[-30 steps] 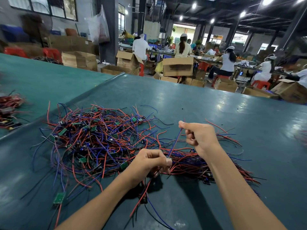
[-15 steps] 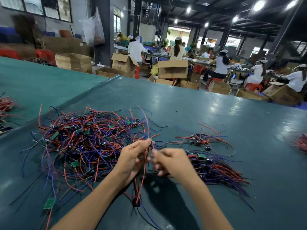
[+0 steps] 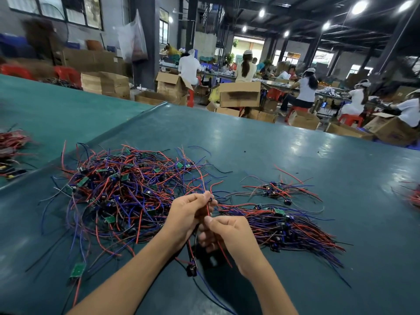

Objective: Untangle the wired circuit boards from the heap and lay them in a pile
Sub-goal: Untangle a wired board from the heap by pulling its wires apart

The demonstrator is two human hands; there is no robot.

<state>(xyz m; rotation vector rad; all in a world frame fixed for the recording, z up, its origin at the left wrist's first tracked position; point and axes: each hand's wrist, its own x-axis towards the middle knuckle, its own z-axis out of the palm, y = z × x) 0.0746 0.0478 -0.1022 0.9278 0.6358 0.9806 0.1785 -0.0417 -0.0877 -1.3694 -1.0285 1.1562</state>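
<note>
A tangled heap [image 3: 122,192] of red, blue and black wires with small green circuit boards covers the left of the teal table [image 3: 295,155]. To the right lies a combed pile [image 3: 288,226] of wired boards, its leads running right. Between them my left hand [image 3: 188,214] grips a bunch of red and black wires, and my right hand [image 3: 227,235] pinches the same wires just below. A dark component [image 3: 191,270] hangs from those wires under my hands.
A smaller cluster of wired boards [image 3: 276,189] lies beyond the pile. One loose green board [image 3: 78,269] sits near the front left. More wire bundles lie at the far left [image 3: 11,144] and right edge [image 3: 412,196]. Cardboard boxes and seated workers fill the background.
My right hand came back from a raised pull on a blue wire to meet my left hand at the centre. Both hands now hold the same wire bunch close together.
</note>
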